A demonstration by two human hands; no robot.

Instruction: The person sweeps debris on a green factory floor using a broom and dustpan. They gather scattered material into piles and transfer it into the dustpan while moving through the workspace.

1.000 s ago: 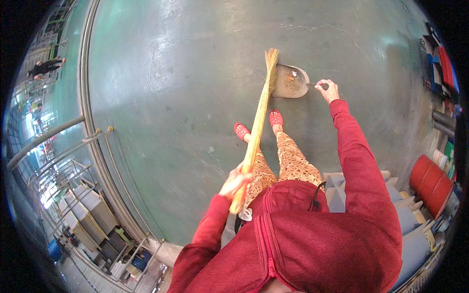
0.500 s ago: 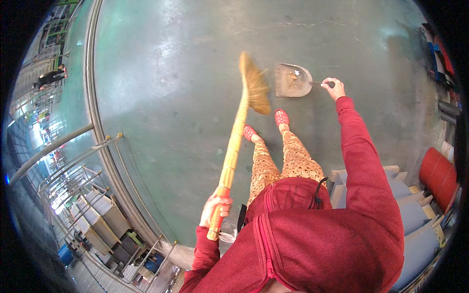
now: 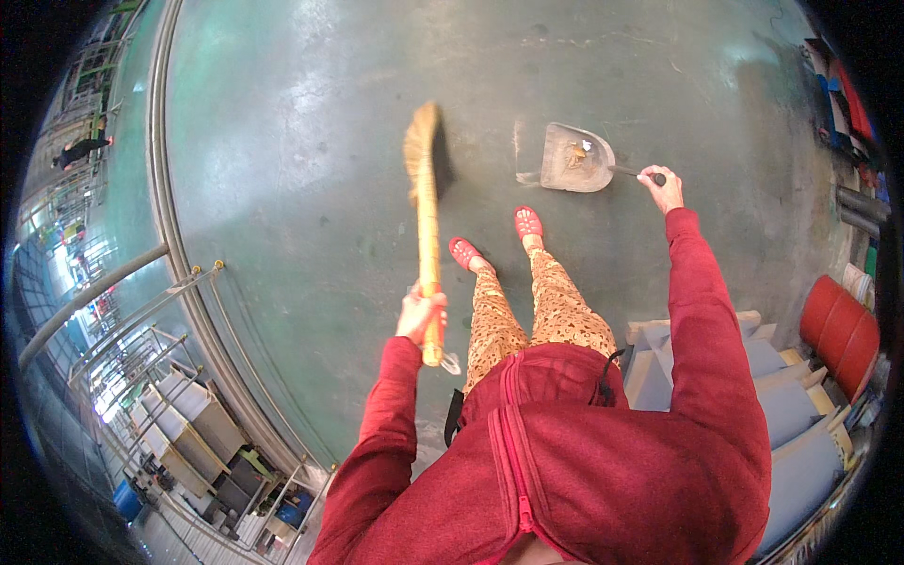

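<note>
Broom [image 3: 426, 207] in left hand [image 3: 419, 311], dustpan [image 3: 574, 160] held by right hand [image 3: 664, 186].

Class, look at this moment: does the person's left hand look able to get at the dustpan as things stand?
Probably not directly: the left hand is closed on the broom handle, and the dustpan sits across the feet, held by the right hand.

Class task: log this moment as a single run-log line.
left hand: grips yellow straw broom, head on green floor | right hand: holds grey metal dustpan handle | dustpan: debris inside
</note>
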